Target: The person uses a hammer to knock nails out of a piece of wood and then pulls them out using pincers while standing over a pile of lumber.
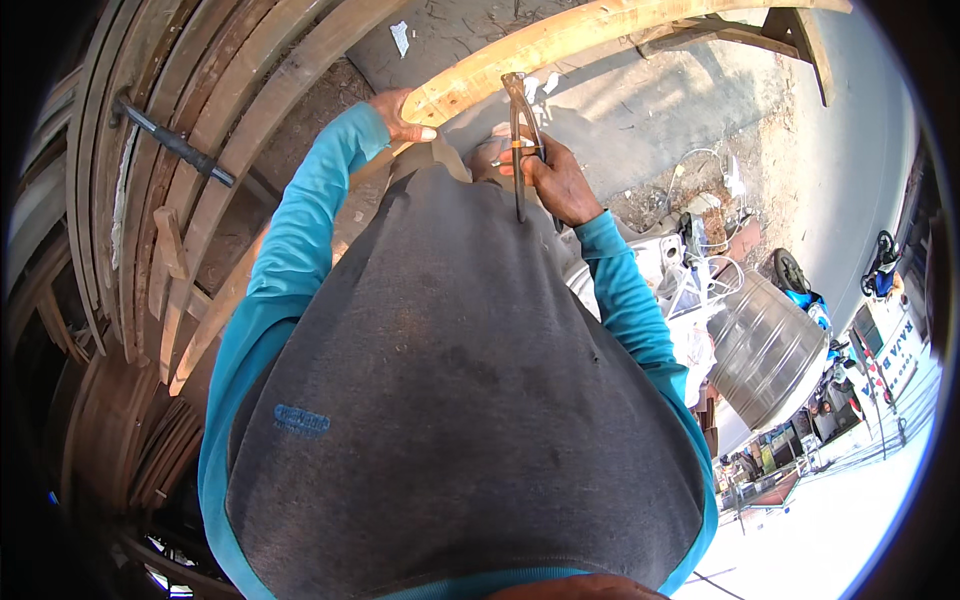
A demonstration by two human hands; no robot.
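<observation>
Quietly, we are holding the near end of a pale wooden beam [540, 47] in our left grip [396, 116], thumb along its edge. We are curling our right grip [566, 187] around a pincer-like tool [518, 150] (its head is pointing away from us, beyond the fingers). Left of both grips, a hammer [180, 147] is resting across darker planks [262, 110].

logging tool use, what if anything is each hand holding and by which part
Right hand: pincers, by the handles. Left hand: at the near end of the wooden beam; whether it grips is unclear.
</observation>
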